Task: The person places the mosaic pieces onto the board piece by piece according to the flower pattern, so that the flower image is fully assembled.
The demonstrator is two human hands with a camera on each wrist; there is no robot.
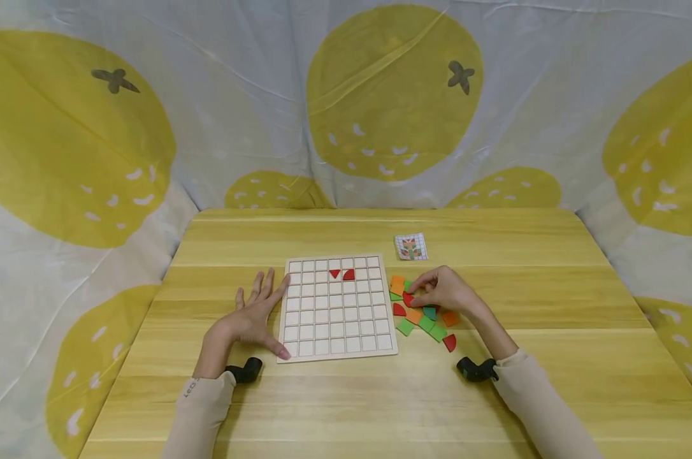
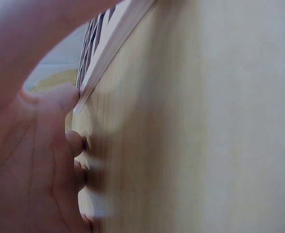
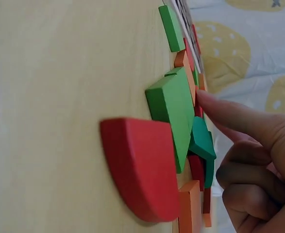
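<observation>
Grid board [image 1: 337, 315] sits against the splayed left hand [image 1: 252, 320], while the curled right hand [image 1: 448, 292] seemingly pinches a red piece [image 1: 407, 299].

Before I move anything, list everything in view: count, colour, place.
Grid board: 1, pale wood, on table, between the hands
Triangle piece: 1, red, on board, far part
Quarter-round piece: 1, red, on board, right of triangle
Loose pieces: many, exact count hidden; red, orange, green, teal; right of board
Picture card: 1, white with coloured pattern, beyond loose pieces
Table: 1, yellowish wood, under everything
Cloth backdrop: white with yellow fruit print, behind and beside table
Wrist devices: 2, black, one per wrist
Sleeves: 2, beige, near side
Left hand: 1, at board's left edge
Right hand: 1, over loose pieces, grip unclear
</observation>
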